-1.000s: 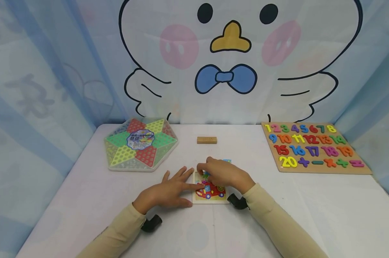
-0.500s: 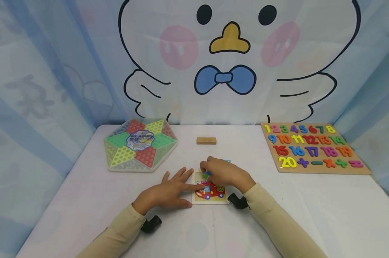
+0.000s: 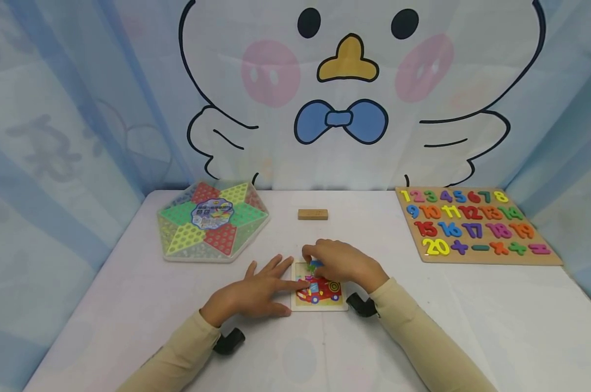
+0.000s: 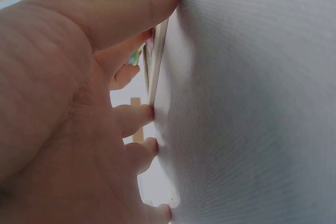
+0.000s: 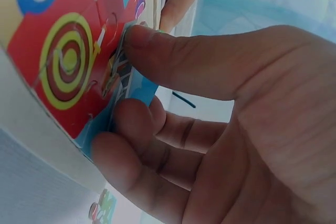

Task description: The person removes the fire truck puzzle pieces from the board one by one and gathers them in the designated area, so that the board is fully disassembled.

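A small square puzzle [image 3: 320,307] with a red car picture lies on the table. The left hand [image 3: 256,293] is spread flat at its left side, the index finger on the picture; in the left wrist view the thumb and fingertips of the left hand [image 4: 79,77] touch the cloth and the board's edge. The right hand [image 3: 346,265] is over the puzzle's top right part. In the right wrist view the right hand [image 5: 210,124] pinches a blue puzzle piece [image 5: 140,85] between thumb and fingers, tilted against the picture [image 5: 68,66]. Part of the puzzle is hidden under the right hand.
A hexagonal checkers box [image 3: 213,220] stands at the back left, a small wooden block [image 3: 312,214] at the back middle, and a board of coloured numbers [image 3: 476,226] at the back right. A patterned curtain [image 3: 344,163] hangs behind the white table [image 3: 178,294].
The right hand has shifted very slightly over the puzzle, fingers still bent round the piece. The left hand has stayed in place. The head view has tilted a little.
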The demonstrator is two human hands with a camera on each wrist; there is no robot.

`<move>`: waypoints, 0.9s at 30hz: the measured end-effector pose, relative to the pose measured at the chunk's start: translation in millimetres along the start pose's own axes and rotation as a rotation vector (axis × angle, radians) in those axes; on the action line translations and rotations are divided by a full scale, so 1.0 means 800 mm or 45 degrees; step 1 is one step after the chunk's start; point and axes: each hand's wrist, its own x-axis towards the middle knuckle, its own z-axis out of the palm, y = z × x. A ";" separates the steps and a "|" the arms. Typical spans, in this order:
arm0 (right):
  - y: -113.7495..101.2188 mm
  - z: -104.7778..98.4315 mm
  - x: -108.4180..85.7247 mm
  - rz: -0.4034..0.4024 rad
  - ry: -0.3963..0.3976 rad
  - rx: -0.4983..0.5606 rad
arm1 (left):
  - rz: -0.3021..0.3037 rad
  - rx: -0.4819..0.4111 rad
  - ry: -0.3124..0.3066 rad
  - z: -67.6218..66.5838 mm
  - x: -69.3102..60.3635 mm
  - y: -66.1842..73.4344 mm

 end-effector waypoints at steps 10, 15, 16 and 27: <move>0.010 0.000 0.004 -0.025 -0.020 0.107 | -0.006 -0.003 -0.003 0.000 -0.001 -0.001; 0.017 0.000 0.004 -0.079 -0.019 0.182 | -0.007 -0.004 -0.003 0.001 0.000 -0.001; 0.018 -0.001 0.004 -0.087 -0.020 0.200 | -0.009 -0.004 -0.004 0.001 0.000 -0.001; 0.023 -0.005 0.003 -0.187 0.035 0.273 | -0.008 -0.002 -0.003 0.001 0.001 -0.002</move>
